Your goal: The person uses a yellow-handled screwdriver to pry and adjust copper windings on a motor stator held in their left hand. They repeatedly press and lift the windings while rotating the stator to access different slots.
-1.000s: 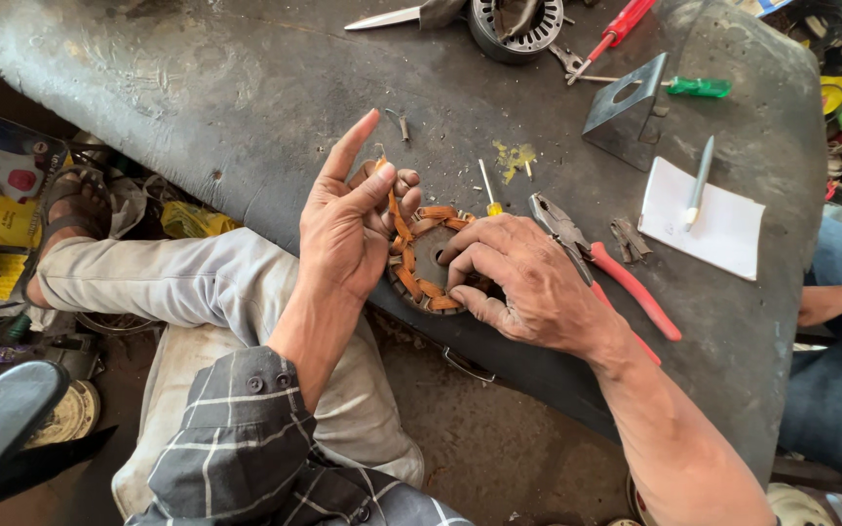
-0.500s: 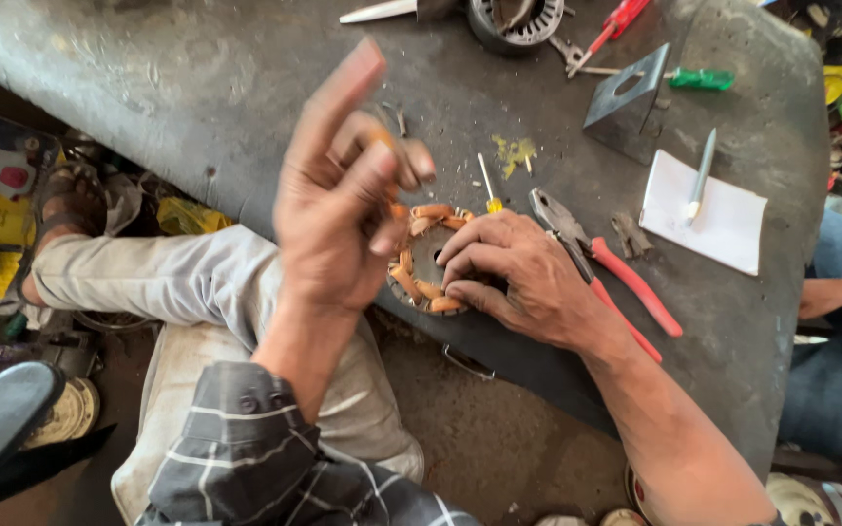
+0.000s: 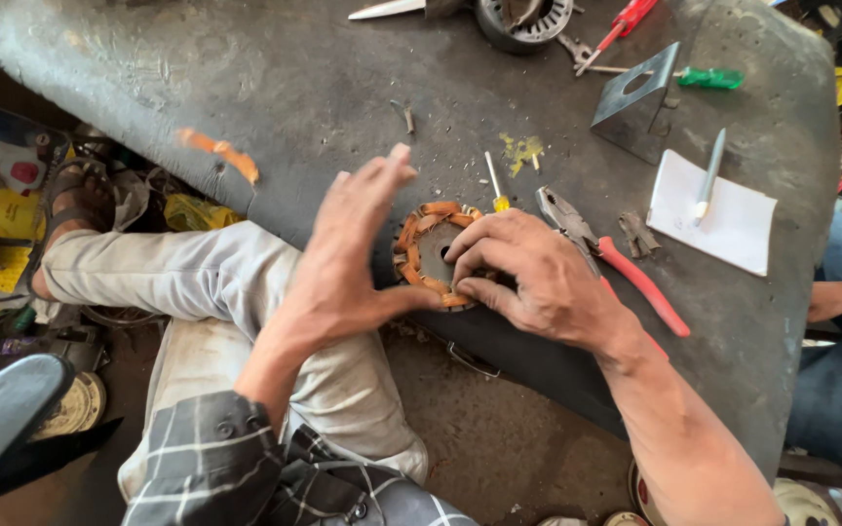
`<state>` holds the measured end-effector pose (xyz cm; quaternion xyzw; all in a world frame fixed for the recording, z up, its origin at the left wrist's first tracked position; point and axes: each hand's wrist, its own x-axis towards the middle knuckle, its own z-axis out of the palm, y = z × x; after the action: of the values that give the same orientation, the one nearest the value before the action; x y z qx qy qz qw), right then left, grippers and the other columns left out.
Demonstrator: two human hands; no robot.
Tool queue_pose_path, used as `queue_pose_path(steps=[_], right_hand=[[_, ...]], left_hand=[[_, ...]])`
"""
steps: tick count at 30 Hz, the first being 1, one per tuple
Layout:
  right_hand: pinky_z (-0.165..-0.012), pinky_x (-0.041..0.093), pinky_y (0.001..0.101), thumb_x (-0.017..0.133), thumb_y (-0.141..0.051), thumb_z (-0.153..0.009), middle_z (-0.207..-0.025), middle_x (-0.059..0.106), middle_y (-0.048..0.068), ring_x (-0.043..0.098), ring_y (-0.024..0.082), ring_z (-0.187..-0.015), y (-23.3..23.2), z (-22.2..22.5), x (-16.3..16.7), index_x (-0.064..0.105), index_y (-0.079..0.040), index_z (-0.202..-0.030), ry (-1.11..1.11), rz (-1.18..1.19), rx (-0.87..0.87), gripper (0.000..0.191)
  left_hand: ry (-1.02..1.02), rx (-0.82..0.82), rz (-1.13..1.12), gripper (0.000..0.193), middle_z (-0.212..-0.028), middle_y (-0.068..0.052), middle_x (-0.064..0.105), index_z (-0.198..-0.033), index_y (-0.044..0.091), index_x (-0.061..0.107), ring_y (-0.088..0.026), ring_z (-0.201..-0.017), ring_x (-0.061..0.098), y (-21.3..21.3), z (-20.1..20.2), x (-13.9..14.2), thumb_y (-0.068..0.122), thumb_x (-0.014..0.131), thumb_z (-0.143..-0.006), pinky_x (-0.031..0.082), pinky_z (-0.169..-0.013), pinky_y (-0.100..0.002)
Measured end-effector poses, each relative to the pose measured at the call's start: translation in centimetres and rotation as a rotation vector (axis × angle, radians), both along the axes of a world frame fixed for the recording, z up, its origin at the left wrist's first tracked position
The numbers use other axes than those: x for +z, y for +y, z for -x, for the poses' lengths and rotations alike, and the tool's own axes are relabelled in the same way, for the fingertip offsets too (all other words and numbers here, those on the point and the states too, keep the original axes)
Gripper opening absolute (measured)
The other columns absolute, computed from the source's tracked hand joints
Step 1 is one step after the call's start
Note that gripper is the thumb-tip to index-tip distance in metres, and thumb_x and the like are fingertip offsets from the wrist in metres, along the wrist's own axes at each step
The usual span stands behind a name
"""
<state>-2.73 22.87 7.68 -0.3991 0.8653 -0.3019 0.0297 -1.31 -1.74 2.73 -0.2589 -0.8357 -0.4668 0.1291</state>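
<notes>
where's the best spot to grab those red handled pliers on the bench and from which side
Probably by the red handles, coming from the lower right, the person's own side. The pliers lie flat on the dark bench with the metal jaws pointing up-left, close beside the right hand and the coil ring. The handles stretch away into barer bench, so fingers could close around them there.

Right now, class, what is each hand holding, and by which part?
The right hand pins the copper-wound stator ring against the table by its right rim. The left hand is open, its thumb touching the ring's lower edge.
</notes>
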Motion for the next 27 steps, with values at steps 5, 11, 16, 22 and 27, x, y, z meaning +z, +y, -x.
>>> queue_pose_path(steps=[5,11,16,22,27], right_hand=[[-0.096,0.051,0.0379,0.081,-0.020,-0.081,-0.110,0.072,-0.001,0.065,0.022,-0.108,0.1,0.0,0.3,0.077,-0.012,-0.095,-0.066,0.016,-0.019,0.017],[-0.097,0.047,0.0388,0.081,-0.018,-0.080,-0.108,0.071,-0.002,0.063,0.022,-0.109,-0.2,-0.3,0.2,0.075,-0.011,-0.089,-0.099,-0.020,-0.075,0.013],[-0.098,0.043,0.0406,0.077,-0.016,-0.085,-0.109,0.065,0.001,0.060,0.024,-0.108,-1.0,-1.1,-0.4,0.067,-0.009,-0.087,-0.005,-0.052,-0.114,0.012],[-0.096,0.046,0.0377,0.074,-0.015,-0.094,-0.112,0.065,0.006,0.061,0.024,-0.107,-2.3,-1.7,-1.8,0.066,-0.005,-0.098,0.031,0.132,-0.246,0.014],[-0.085,0.055,0.0287,0.071,-0.010,-0.094,-0.106,0.067,0.007,0.067,0.018,-0.093,-0.5,-0.1,-1.3,0.067,-0.003,-0.106,-0.121,0.382,-0.322,0.014]], left_hand=[[-0.040,-0.115,0.071,0.139,-0.154,-0.018,0.049,-0.163,0.007,0.016,-0.034,-0.148,0.040,0.6,0.1,-0.2,0.048,0.095,-0.057,0.017,-0.127,-0.054],[-0.088,-0.111,0.080,0.140,-0.139,-0.014,0.060,-0.163,0.007,0.015,-0.032,-0.133,0.056,1.0,0.1,-0.2,0.046,0.095,-0.055,0.021,-0.126,-0.055],[-0.033,-0.073,0.058,0.140,-0.139,-0.014,0.061,-0.163,0.006,0.016,-0.031,-0.131,0.059,1.3,0.0,-1.0,0.048,0.095,-0.057,0.028,-0.125,-0.052],[0.080,-0.002,0.021,0.136,-0.149,-0.019,0.054,-0.162,0.004,0.020,-0.032,-0.139,0.055,1.8,-1.1,-1.9,0.048,0.096,-0.059,0.033,-0.125,-0.050],[0.042,0.012,-0.018,0.135,-0.148,-0.013,0.056,-0.162,0.002,0.020,-0.031,-0.139,0.055,1.9,-1.4,-2.5,0.045,0.097,-0.059,0.033,-0.125,-0.052]])
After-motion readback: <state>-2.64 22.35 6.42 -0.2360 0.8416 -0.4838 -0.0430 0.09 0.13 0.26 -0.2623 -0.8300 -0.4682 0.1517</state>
